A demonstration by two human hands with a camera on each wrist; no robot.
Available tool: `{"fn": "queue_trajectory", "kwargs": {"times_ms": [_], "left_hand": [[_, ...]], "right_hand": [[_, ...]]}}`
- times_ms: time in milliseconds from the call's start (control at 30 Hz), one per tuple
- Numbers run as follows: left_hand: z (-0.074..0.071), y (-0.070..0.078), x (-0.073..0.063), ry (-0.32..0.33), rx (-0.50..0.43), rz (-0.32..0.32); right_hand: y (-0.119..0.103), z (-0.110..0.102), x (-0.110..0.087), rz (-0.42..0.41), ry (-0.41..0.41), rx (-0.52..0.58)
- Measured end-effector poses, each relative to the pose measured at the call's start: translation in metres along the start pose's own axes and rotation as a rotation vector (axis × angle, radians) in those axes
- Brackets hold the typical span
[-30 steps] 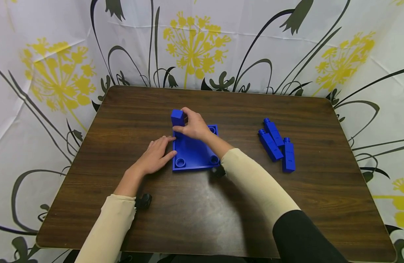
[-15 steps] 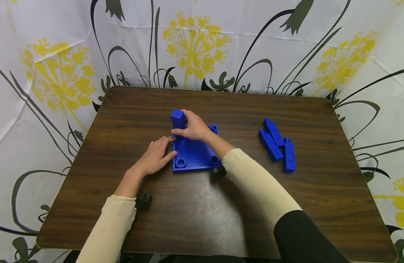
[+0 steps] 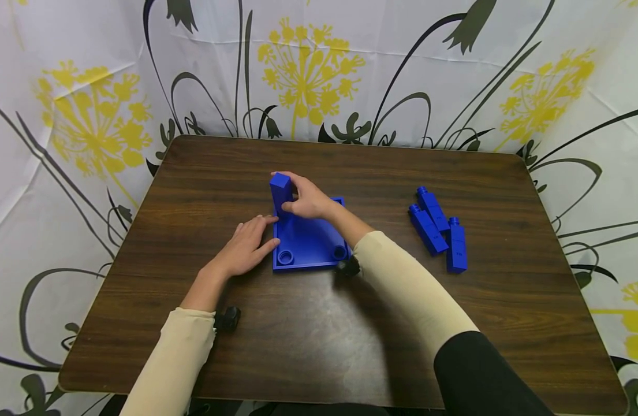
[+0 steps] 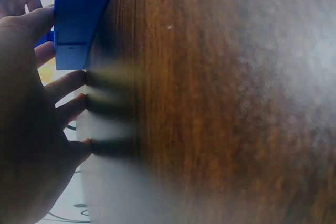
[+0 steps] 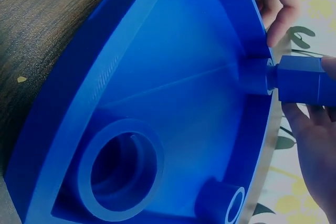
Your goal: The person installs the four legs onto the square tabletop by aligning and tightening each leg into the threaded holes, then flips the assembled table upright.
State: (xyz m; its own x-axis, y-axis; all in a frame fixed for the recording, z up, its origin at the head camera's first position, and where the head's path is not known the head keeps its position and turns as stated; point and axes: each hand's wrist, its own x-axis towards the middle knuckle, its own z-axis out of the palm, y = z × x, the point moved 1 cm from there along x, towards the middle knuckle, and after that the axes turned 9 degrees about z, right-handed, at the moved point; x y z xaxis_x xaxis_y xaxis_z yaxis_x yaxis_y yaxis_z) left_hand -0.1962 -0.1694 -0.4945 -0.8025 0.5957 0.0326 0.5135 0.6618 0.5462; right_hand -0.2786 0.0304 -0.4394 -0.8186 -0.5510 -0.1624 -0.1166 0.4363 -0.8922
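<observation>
A blue square tabletop [image 3: 310, 234] with a raised rim lies underside up, round sockets at its corners. At its far-left corner a blue table leg [image 3: 281, 190] stands upright. In the right wrist view, the narrow neck of this leg [image 5: 304, 78] sits in the socket [image 5: 256, 76], a little of the neck showing. My right hand [image 3: 310, 199] grips the leg between thumb and fingers; some fingers are hidden behind it. My left hand [image 3: 243, 245] lies flat with spread fingers, its thumb and index finger touching the left rim. The left wrist view also shows the tabletop's side [image 4: 79, 19] against this hand [image 4: 31, 103].
Several more blue legs lie together on the right of the brown wooden table [image 3: 381, 323], among them a front one [image 3: 456, 248], a left one [image 3: 428, 230] and a back one [image 3: 432, 209]. A flowered curtain [image 3: 391, 69] hangs behind the table.
My right hand has shifted its fingers around the leg: the thumb has moved right and the index finger has come over behind the leg's top. The left hand stays put.
</observation>
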Motion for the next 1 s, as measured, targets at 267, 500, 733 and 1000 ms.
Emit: {"fn": "queue_trajectory", "kwargs": {"times_ms": [267,500,733,1000], "left_hand": [[-0.0004,0.0007,0.0004,-0.019,0.0,-0.013],[-0.0007,0.0028,0.0009,-0.017,-0.001,-0.011],[0.0006,0.0023,0.0004,-0.02,-0.01,-0.006],[0.0004,0.0004,0.0017,-0.017,-0.011,-0.005]], "right_hand": [[0.0011,-0.0007,-0.0002,-0.016,-0.002,-0.077],[-0.0001,-0.0004,-0.0013,0.018,0.027,-0.125],[-0.0009,0.0017,-0.0022,0.047,0.092,-0.151],[-0.0004,0.0048,0.0006,0.052,0.191,-0.174]]}}
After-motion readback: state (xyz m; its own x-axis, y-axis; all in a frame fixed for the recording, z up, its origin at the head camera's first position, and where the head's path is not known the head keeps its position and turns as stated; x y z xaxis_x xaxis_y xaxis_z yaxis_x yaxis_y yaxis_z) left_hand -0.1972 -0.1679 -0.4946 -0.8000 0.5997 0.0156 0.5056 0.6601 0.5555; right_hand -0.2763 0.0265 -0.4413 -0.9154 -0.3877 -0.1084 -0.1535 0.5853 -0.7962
